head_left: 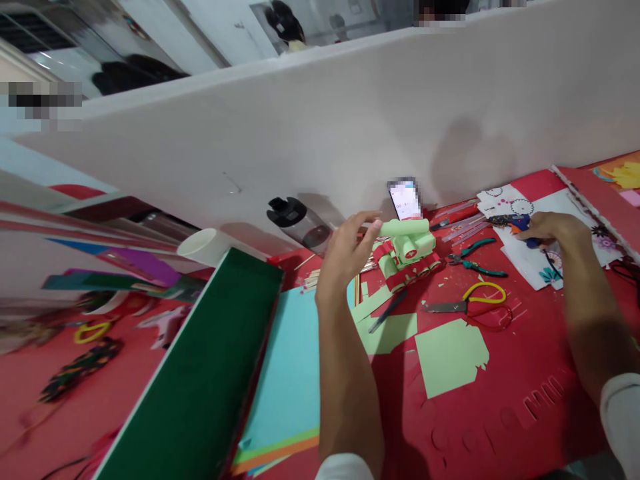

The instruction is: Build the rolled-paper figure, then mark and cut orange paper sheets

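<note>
My left hand (pixel 347 250) is beside a light-green paper model tank (pixel 413 250) with red trim. Its fingers are apart, and the thumb tip is close to the end of the tank's rolled barrel; I cannot tell whether they touch. Over on the right, my right hand (pixel 555 230) is wrapped round a blue and orange glue gun (pixel 517 223) above white patterned paper (pixel 525 260). Between the hands lie teal-handled pliers (pixel 483 267) and scissors (pixel 450 307) with yellow and red handles. Tweezers (pixel 387 312) rest on green paper scraps (pixel 400 337).
A phone (pixel 405 199) leans on the white partition (pixel 350 127) behind the tank. Next to it is a dark-lidded bottle (pixel 300 223). A green board (pixel 200 373) stands left of blue paper sheets (pixel 287 373). A cut green sheet (pixel 450 357) lies on the red table (pixel 500 413).
</note>
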Motion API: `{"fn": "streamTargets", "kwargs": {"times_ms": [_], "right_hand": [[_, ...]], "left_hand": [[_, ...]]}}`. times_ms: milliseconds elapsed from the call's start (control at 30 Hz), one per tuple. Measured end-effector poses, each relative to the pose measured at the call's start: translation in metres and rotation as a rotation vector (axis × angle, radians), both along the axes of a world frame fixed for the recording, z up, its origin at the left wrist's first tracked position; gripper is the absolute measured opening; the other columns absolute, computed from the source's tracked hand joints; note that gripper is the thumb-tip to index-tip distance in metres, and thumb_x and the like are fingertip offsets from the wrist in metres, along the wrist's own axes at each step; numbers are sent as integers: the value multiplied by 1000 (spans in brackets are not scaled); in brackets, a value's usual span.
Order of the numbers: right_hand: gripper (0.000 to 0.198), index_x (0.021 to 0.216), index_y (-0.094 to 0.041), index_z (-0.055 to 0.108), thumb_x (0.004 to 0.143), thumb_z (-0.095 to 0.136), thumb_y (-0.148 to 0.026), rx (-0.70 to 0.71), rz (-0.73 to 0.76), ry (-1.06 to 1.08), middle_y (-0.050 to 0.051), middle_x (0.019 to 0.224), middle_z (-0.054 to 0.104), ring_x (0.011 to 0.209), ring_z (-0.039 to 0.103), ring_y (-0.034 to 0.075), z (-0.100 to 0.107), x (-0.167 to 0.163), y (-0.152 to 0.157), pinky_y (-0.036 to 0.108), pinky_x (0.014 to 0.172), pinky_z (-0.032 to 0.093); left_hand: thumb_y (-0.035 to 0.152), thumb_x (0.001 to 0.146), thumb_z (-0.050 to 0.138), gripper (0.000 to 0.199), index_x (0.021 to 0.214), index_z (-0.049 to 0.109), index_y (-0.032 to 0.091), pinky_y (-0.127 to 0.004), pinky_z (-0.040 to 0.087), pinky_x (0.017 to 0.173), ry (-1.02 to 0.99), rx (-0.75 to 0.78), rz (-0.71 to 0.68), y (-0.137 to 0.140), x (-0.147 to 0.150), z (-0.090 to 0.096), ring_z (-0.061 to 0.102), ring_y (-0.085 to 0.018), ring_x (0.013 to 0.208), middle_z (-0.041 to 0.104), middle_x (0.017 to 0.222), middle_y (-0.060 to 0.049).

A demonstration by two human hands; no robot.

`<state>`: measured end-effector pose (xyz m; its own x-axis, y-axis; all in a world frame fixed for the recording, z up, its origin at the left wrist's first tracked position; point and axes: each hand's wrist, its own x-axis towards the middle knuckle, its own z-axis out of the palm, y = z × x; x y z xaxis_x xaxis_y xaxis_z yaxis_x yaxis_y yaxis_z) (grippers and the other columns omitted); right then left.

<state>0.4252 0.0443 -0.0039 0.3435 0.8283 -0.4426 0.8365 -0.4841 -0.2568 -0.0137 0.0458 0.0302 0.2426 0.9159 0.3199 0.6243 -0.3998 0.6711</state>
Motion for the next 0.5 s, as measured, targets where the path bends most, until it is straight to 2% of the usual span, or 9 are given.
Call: {"fn": "streamTargets", "kwargs": {"times_ms": [100, 167, 233, 300, 400, 433, 500], "right_hand": [[36, 77, -21, 60, 87, 78, -50, -169, -37, 41, 11, 71, 72, 58, 67, 21, 5, 0, 2, 34, 59, 52], [38, 82, -19, 63, 88, 76, -54, -170, 28, -67, 12, 75, 73, 61, 68, 22, 14, -4, 0, 34, 60, 49], [39, 94, -17, 66, 90, 73, -55, -94, 128, -205, 14, 83, 74, 69, 70, 25, 25, -13, -4, 36, 63, 47], [42, 110, -18, 65, 94, 67, -56, 109, 244, -284, 14, 94, 76, 80, 70, 28, 34, -28, -9, 36, 66, 45], [39, 123, -23, 61, 96, 65, -51, 416, 415, -109, 9, 104, 77, 89, 70, 27, 36, -58, -12, 34, 73, 46], [38, 124, -24, 61, 96, 65, -50, 482, 456, -24, 8, 105, 77, 91, 71, 26, 32, -70, -11, 34, 76, 48], [46, 129, -24, 60, 93, 69, -52, 511, 498, 159, 8, 108, 77, 94, 72, 27, 19, -95, -8, 36, 79, 52]], "left_hand": [[54, 104, 48, 43, 121, 73, 24, -34, 57, 79, -21, 28, 7, 1, -6, 0, 74, -23, 89, 79, 111, -8], [49, 103, 47, 40, 119, 74, 23, -32, 56, 74, -38, 25, -2, 3, -9, -2, 74, -23, 86, 79, 105, -8], [43, 102, 48, 36, 119, 74, 23, -32, 56, 73, -36, 3, -5, 5, -10, -4, 75, -23, 85, 79, 99, -7], [39, 100, 50, 33, 117, 74, 23, -32, 55, 73, -21, -15, -5, 6, -10, -5, 75, -23, 84, 79, 96, -6], [36, 97, 55, 30, 113, 76, 22, -32, 54, 76, -5, -30, -5, 6, -7, -4, 75, -23, 85, 79, 94, -5], [35, 96, 56, 30, 113, 76, 22, -32, 54, 77, 1, -39, -2, 5, -6, -3, 75, -23, 85, 79, 94, -5], [33, 95, 57, 29, 112, 77, 20, -32, 54, 81, 18, -56, 4, 4, -3, -1, 73, -22, 85, 80, 94, -5]]}}
